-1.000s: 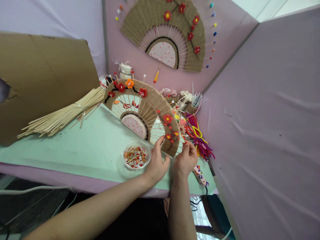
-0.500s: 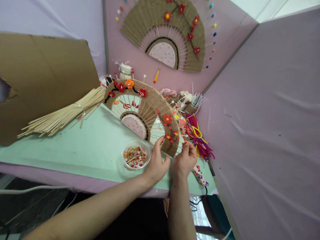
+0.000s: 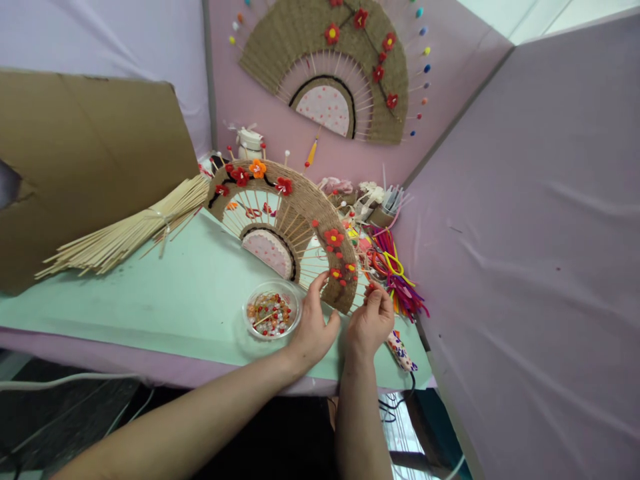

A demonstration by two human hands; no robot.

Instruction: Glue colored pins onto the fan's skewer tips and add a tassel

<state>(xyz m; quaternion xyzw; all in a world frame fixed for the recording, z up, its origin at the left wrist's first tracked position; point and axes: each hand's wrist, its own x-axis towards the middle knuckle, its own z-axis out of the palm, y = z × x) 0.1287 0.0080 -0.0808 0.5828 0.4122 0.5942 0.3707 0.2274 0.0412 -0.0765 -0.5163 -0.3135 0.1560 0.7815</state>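
A half-round fan (image 3: 300, 200) of jute twine wound over wooden sticks stands on the pale green table (image 3: 165, 300), dotted with red and orange flowers. My left hand (image 3: 315, 323) grips the fan's lower right end, thumb and fingers closed on the twine band. My right hand (image 3: 373, 317) is pinched at a stick tip on that same end, holding a small red bead. A clear round dish of beads (image 3: 273, 313) sits just left of my left hand.
A bundle of thin wooden sticks (image 3: 125, 230) lies at the left beside a leaning cardboard sheet (image 3: 90, 153). Coloured pipe cleaners (image 3: 395, 270) and craft clutter fill the far right corner. A finished fan (image 3: 330, 67) hangs on the pink wall. A patterned tool (image 3: 401, 351) lies near the table edge.
Almost nothing differs. My right hand's pinch has shifted very slightly at the stick tip; the fan and my left hand stay put.
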